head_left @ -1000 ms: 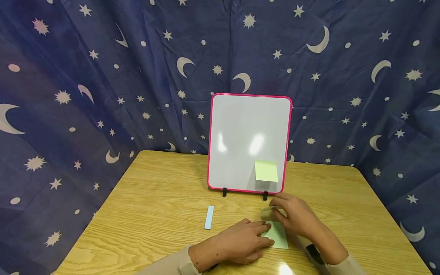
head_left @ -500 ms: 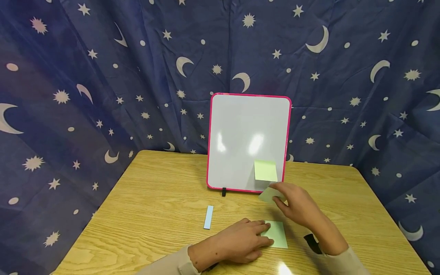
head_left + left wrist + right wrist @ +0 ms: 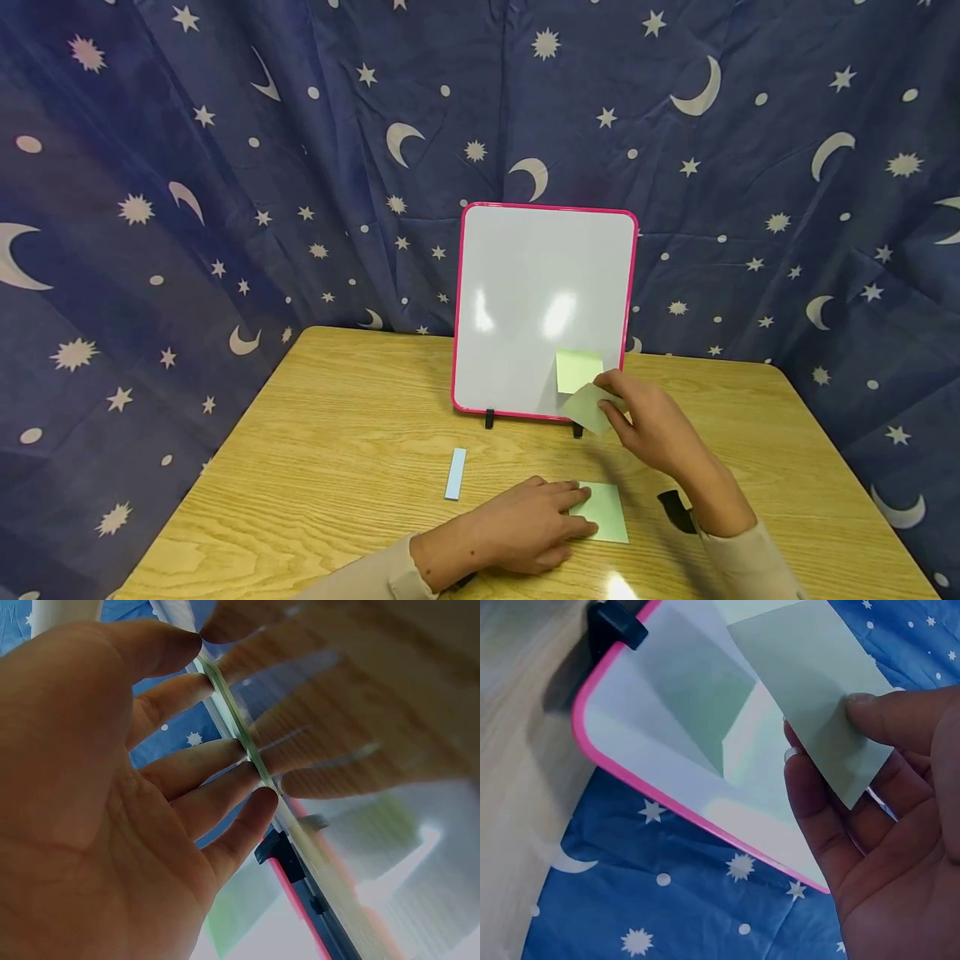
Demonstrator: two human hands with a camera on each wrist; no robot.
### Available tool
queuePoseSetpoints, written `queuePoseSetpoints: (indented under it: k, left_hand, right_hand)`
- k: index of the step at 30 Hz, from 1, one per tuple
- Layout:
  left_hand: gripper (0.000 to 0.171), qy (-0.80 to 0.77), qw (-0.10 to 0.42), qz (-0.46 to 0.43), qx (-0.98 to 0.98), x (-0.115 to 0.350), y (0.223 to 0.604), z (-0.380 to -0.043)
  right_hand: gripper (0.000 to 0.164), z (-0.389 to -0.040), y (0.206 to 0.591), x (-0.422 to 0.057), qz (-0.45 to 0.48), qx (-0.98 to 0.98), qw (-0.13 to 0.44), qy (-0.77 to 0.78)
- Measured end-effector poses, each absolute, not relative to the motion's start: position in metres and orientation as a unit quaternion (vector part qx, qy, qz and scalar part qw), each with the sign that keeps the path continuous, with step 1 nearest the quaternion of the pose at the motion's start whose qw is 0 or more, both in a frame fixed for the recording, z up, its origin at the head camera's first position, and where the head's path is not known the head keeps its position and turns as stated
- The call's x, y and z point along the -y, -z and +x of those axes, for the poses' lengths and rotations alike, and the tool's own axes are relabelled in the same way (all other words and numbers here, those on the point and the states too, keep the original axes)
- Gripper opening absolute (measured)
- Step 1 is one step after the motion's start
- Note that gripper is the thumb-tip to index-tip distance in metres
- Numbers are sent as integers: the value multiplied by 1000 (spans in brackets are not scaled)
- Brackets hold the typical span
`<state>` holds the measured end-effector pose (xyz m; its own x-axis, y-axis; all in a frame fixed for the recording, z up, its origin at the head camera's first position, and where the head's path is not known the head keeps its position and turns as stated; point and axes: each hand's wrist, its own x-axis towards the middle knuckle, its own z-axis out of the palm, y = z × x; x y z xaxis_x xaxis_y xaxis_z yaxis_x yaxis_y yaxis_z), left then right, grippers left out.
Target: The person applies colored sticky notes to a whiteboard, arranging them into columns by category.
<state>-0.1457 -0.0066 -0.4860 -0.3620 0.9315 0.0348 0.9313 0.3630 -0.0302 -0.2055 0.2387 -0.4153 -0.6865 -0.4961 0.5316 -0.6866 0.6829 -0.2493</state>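
A pale green sticky note point(image 3: 588, 407) is pinched between the thumb and fingers of my right hand point(image 3: 651, 419), raised in front of the whiteboard's lower right corner. The right wrist view shows the same sticky note point(image 3: 821, 697) with the thumb lying across its face. My left hand point(image 3: 528, 527) rests low on the table, its straight fingertips pressing the pad of green sticky notes point(image 3: 606, 512). In the left wrist view the pad's thin edge point(image 3: 232, 712) shows under the fingertips. Another yellow-green sticky note point(image 3: 576, 368) is stuck on the whiteboard point(image 3: 525, 275).
The pink-framed whiteboard stands upright on black feet point(image 3: 489, 418) at the table's back. A light blue strip point(image 3: 455, 474) lies on the wooden table point(image 3: 337, 433), left of the hands. Behind hangs a dark blue curtain point(image 3: 337, 150) with stars and moons.
My right hand has lifted the pinched sticky note off above the pad and carried it up toward the whiteboard's lower right corner. The left hand has stayed on the pad.
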Motion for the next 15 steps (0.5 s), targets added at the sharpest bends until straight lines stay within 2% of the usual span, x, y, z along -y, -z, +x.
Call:
queuePoseSetpoints:
  k: [10,15]
  left_hand:
    - [43,0,15,-562,827,7,485,-147]
    - [42,3,17,-563,826,6,486,-147]
  right_hand:
    - [29,-217,406,-237,370,860,237,-258]
    - [33,-224,401,-234,376,842,267,-280]
